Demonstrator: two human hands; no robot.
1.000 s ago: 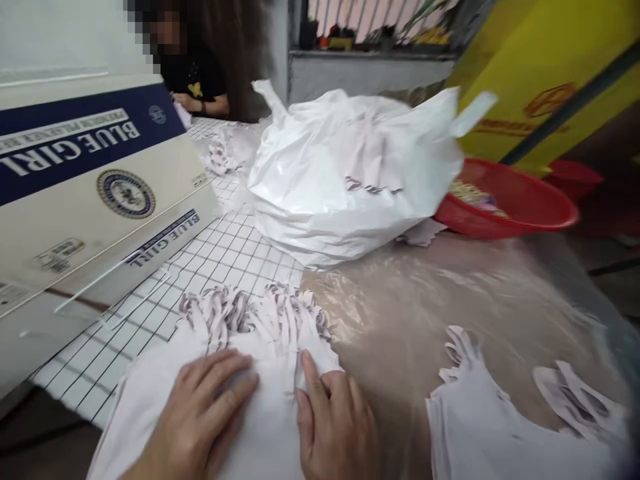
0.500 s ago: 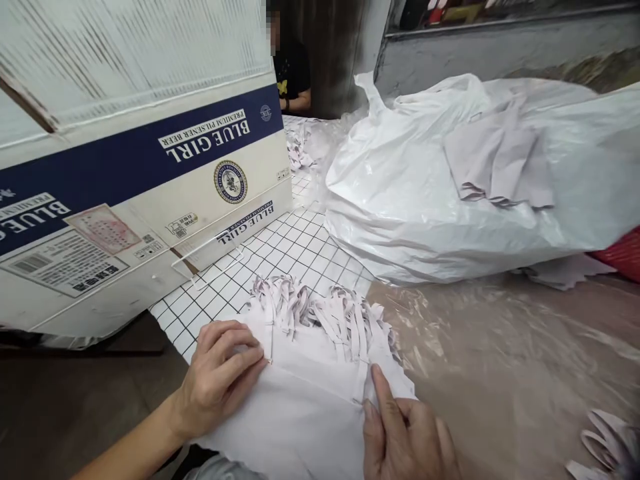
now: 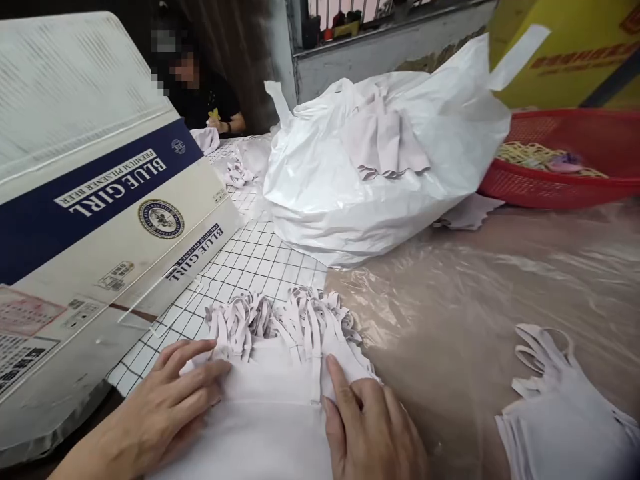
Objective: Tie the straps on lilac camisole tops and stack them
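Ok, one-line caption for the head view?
Left hand and right hand flat on a stack of white bags beside a beer carton.

I have a single view, from the camera worn on the person's head. It faces forward and down across the surface, close enough that the left hand and right hand sit at the bottom edge. The carton crowds the left side, very near the lens. Farther off lie the white bag and red basket, with another person at the far end. The lower right corner looks smeared, probably lens distortion.
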